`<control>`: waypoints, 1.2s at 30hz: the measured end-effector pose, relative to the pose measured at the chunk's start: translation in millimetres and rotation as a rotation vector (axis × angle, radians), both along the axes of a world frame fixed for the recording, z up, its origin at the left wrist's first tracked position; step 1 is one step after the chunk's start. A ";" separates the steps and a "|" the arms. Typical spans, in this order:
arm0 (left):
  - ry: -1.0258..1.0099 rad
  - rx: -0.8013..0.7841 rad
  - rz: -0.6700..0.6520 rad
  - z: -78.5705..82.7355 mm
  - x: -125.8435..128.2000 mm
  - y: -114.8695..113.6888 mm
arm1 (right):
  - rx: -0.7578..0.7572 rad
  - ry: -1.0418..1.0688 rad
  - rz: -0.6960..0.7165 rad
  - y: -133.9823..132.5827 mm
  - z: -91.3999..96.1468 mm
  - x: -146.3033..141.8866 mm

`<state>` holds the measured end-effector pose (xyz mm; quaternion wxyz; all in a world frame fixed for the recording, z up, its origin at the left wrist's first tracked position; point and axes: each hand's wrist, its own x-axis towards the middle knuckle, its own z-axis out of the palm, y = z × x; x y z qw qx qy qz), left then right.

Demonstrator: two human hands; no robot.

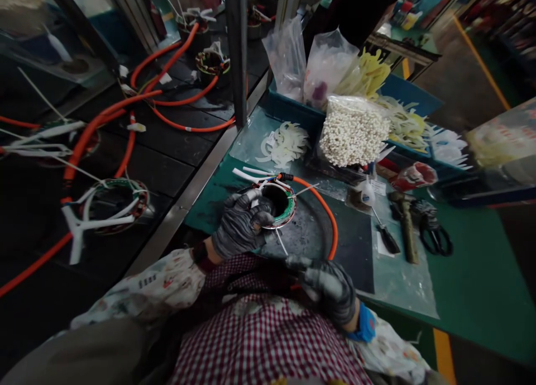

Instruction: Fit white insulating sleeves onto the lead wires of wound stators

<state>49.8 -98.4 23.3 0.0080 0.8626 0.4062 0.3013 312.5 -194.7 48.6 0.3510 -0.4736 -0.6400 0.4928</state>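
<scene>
Green worktop spans approx. 2 to 5 o'clock. Bag of white beads at 2. Orange cable curves at 4. Gloved L hand, 7 o'clock, grips wound ring; R hand, 5 o'clock, nr. cable, fingers part-curled, can't tell if grasping anything. Wound ring nr. centre, cable at its 1. Screwdriver at 4.
</scene>
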 end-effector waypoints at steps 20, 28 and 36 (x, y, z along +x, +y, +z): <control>-0.065 0.019 -0.063 -8.6 -4.0 9.7 | 0.050 0.094 0.017 114.2 22.3 -28.8; -0.090 -0.001 -0.073 -6.0 -4.8 10.6 | 0.060 0.124 0.001 111.7 16.2 -27.2; -0.127 0.048 -0.037 -3.6 -2.2 8.5 | 0.189 0.044 0.199 99.2 -0.6 -20.8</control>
